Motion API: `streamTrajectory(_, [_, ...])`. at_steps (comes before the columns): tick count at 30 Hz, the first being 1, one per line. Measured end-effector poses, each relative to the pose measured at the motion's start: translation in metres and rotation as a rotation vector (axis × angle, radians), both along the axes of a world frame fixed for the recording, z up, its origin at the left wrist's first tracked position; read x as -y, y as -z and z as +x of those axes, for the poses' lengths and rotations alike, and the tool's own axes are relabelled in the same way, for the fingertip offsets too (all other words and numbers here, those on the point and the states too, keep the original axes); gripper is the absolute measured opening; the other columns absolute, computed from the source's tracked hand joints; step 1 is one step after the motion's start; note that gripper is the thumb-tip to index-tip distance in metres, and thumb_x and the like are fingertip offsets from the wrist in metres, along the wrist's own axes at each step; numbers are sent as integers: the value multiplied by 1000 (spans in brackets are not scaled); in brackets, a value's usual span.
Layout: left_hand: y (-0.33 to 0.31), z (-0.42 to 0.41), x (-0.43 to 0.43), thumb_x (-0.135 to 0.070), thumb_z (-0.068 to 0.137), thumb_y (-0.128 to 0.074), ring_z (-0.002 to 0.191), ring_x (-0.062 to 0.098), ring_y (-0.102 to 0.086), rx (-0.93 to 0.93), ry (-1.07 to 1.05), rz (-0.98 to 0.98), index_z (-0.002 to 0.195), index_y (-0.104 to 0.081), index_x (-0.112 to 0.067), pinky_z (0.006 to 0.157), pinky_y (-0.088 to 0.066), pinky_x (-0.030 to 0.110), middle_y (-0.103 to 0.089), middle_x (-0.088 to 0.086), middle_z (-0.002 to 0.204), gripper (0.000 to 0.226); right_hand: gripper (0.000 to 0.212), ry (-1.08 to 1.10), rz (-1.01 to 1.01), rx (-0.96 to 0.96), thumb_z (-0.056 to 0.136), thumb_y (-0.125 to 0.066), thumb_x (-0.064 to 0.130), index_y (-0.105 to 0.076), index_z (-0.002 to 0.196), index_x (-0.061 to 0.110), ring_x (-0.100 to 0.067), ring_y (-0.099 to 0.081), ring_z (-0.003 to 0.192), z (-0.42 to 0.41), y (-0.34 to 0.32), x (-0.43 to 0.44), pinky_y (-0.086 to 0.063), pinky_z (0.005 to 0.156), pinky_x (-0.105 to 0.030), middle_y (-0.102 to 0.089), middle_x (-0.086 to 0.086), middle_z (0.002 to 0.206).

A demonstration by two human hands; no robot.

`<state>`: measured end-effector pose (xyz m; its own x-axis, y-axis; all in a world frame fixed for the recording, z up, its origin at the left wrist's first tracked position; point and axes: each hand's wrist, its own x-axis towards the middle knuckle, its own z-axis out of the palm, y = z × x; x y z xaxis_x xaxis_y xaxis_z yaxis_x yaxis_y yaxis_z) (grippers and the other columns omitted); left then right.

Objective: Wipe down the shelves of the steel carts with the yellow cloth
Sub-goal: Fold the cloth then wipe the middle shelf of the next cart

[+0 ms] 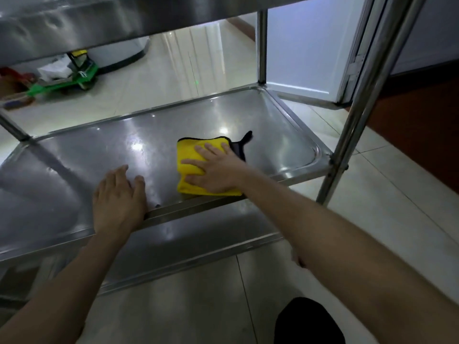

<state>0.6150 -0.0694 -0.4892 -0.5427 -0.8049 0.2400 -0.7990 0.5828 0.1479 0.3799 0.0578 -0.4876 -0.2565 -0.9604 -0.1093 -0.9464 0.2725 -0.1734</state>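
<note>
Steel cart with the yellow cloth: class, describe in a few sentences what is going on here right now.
A person is wiping a steel cart. The right hand presses flat, fingers spread, on the folded yellow cloth, which lies on the middle shelf near its front edge. The left hand rests open on the same shelf's front rim, beside the cloth and apart from it. An upper shelf sits above and a lower shelf below.
</note>
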Motion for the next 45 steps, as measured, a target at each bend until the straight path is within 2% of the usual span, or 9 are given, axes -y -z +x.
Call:
streamTrajectory(6, [-7, -6, -9, -54, 102, -21, 152, 40, -41, -138, -6, 51, 157, -45, -9, 126, -31, 58, -49, 21, 161, 74, 75, 439, 83, -47, 99, -11, 85, -3, 167, 55, -26, 13, 166, -133, -7, -104, 13, 128, -65, 12, 0, 180])
streamTrajectory(9, [-3, -10, -13, -53, 104, -24, 150, 43, -44, -156, 17, 6, 154, -49, -7, 124, -32, 58, -54, 24, 155, 73, 76, 558, 79, -55, 100, -13, 84, -3, 168, 52, -35, 14, 165, -112, -5, -93, 15, 126, -68, 15, -8, 179])
streamTrajectory(14, [-7, -9, -14, -53, 105, -25, 149, 41, -45, -150, 34, 8, 154, -49, -9, 124, -33, 58, -53, 21, 157, 71, 73, 114, -27, 14, 101, -26, 79, -16, 168, 51, -37, 13, 165, 50, -1, -4, 13, 126, -68, 8, -8, 181])
streamTrajectory(17, [-6, -5, -13, -49, 104, -28, 148, 43, -46, -159, 29, -4, 152, -51, -7, 123, -34, 58, -54, 22, 155, 68, 68, 14, -40, 30, 104, -24, 75, -17, 167, 52, -30, 11, 166, 67, -5, 1, 11, 128, -64, 6, -2, 181])
streamTrajectory(20, [-7, -3, -12, -41, 111, -35, 150, 42, -43, -139, 32, 11, 154, -49, -7, 125, -32, 59, -51, 22, 158, 56, 69, 24, -33, -18, 104, -23, 77, -13, 168, 52, -26, 7, 167, 18, -1, -34, 6, 130, -61, 5, 1, 181])
streamTrajectory(25, [0, 1, -11, -44, 112, -41, 161, 39, -22, 97, 111, -44, 153, -45, -6, 127, -28, 53, -29, 18, 171, 56, 79, 358, 84, -30, 94, -11, 89, -1, 166, 56, -24, 13, 166, -122, -2, -85, 9, 130, -61, 14, 3, 180])
streamTrajectory(31, [9, -4, -13, -45, 105, -29, 150, 38, -42, -172, 192, -69, 154, -41, -9, 125, -34, 56, -53, 19, 152, 62, 96, 518, 104, 29, 84, -14, 98, -5, 167, 52, -36, 13, 165, -185, -11, 17, 13, 125, -70, 13, -5, 180])
streamTrajectory(38, [18, -2, -6, -49, 109, -25, 150, 36, -42, -256, 175, -102, 162, -36, -7, 126, -34, 55, -47, 19, 160, 69, 81, 135, 38, 0, 96, -21, 85, -11, 168, 50, -31, 9, 166, -56, -12, 155, 9, 127, -68, 7, -2, 181])
streamTrajectory(45, [8, -6, -23, -35, 110, -37, 140, 39, -52, -513, 11, -125, 156, -46, -1, 121, -40, 54, -56, 24, 151, 58, 68, -222, -39, 21, 106, -22, 70, -10, 169, 48, -20, 10, 166, 38, -2, 48, 8, 132, -58, 7, 7, 180])
